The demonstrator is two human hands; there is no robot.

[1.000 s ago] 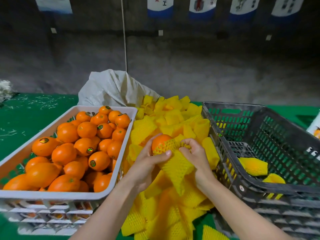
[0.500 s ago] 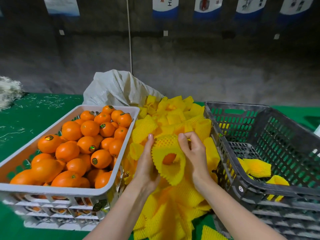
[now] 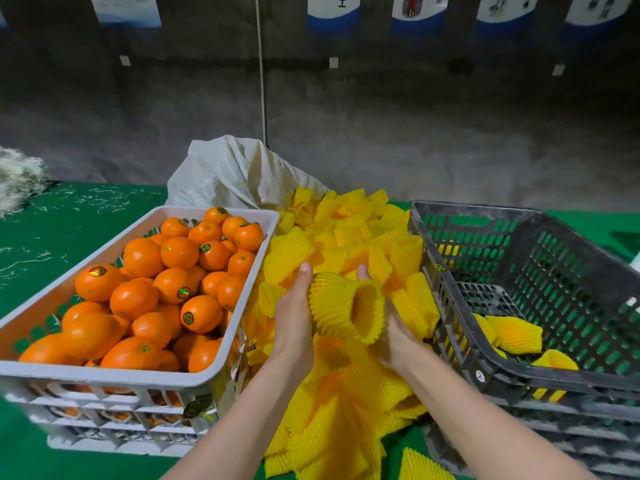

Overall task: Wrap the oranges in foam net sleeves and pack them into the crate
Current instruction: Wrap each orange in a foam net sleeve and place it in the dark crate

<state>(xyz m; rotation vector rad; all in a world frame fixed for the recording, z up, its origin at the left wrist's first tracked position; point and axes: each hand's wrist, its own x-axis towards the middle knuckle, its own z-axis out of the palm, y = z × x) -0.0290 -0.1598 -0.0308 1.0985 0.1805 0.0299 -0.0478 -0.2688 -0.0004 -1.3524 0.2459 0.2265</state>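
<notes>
Foam net sleeve (image 3: 341, 306) is gripped between left hand (image 3: 294, 323) and right hand (image 3: 394, 337), fingers curled round it. White crate (image 3: 104, 375) is filled with oranges (image 3: 143, 256); sleeved fruits (image 3: 516, 332) are held in grey crate (image 3: 554, 271).

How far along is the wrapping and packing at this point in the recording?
Early. Done: only a few wrapped oranges lie in the dark crate. In hand: left hand and right hand hold one foam net sleeve over the sleeve pile; whether fruit is inside is hidden. Still to do: the white crate is heaped with bare oranges.
</notes>
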